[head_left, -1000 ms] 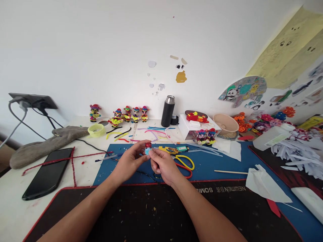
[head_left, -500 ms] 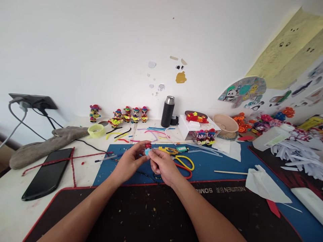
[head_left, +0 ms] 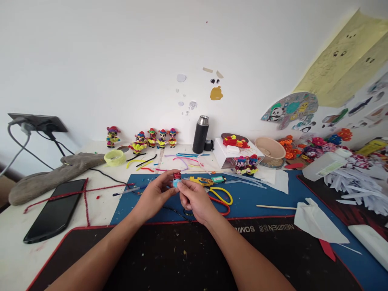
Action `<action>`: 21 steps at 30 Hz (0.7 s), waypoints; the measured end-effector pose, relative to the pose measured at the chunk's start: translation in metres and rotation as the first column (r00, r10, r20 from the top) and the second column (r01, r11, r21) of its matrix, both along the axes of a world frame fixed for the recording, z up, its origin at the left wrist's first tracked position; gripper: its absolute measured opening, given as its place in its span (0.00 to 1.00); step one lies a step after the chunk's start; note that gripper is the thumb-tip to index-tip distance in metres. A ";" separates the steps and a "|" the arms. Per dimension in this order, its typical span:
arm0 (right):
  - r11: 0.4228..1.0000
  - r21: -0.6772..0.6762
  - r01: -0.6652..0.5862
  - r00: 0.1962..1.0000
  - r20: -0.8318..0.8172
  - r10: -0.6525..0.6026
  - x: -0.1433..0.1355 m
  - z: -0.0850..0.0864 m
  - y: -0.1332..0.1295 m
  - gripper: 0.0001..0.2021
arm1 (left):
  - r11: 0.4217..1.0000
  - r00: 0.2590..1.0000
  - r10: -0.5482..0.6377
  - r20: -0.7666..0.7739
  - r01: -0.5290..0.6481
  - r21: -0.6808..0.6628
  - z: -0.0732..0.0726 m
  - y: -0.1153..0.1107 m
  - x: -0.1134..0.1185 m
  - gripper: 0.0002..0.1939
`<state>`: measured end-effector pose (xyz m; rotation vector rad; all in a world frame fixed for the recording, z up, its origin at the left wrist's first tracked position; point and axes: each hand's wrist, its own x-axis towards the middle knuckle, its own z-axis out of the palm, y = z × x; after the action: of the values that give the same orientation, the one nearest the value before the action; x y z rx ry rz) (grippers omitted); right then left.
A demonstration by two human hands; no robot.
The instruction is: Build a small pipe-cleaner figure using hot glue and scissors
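A small red and light-blue piece (head_left: pixel 177 176), fuzzy or glittery on its red top, is pinched between my two hands above the blue mat. My left hand (head_left: pixel 155 195) grips it from the left, thumb and fingertips closed around it. From the right, the thumb and curled fingers of my right hand (head_left: pixel 195 199) close on its blue lower part. Its far side is hidden by my fingers. Just beyond my right hand lie a yellow hot glue gun (head_left: pixel 200 180) and scissors (head_left: pixel 224 195) with yellow and red handles.
Several pipe-cleaner figures (head_left: pixel 139 142) stand along the wall. A black thermos (head_left: pixel 201 135) is behind my hands, beside a white box (head_left: pixel 221 155). A phone (head_left: pixel 54 214) with red pipe cleaners across it lies left. Tissue (head_left: pixel 318 224) and a bottle (head_left: pixel 324 165) are right.
Both hands keep their grip on the small red and blue piece, almost unmoved. The whole view has shifted very slightly.
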<state>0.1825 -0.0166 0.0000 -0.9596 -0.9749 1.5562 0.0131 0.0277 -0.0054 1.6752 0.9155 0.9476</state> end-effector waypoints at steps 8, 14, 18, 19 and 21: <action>1.000 -0.008 -0.001 1.000 -0.002 0.001 0.000 -0.002 0.000 0.23 | 1.000 1.000 0.005 -0.029 -0.004 0.020 0.001 0.000 -0.001 0.28; 1.000 -0.005 0.003 1.000 0.005 -0.003 0.000 -0.003 0.000 0.23 | 0.999 0.999 0.019 -0.040 -0.017 0.040 0.003 0.000 0.000 0.28; 1.000 -0.003 -0.001 1.000 0.004 0.001 0.000 -0.001 0.000 0.24 | 0.999 0.998 0.020 -0.053 -0.018 0.035 0.003 -0.001 0.000 0.28; 1.000 -0.003 0.000 1.000 0.004 0.000 0.000 -0.001 0.000 0.24 | 0.999 0.998 0.020 -0.055 -0.018 0.035 0.004 -0.001 0.000 0.28; 1.000 -0.003 0.001 1.000 0.006 -0.001 0.000 0.000 0.000 0.24 | 0.999 0.998 0.021 -0.057 -0.019 0.041 0.003 -0.001 0.000 0.27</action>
<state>0.1822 -0.0165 -0.0001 -0.9677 -0.9765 1.5546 0.0131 0.0264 -0.0019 1.7384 0.9583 0.9412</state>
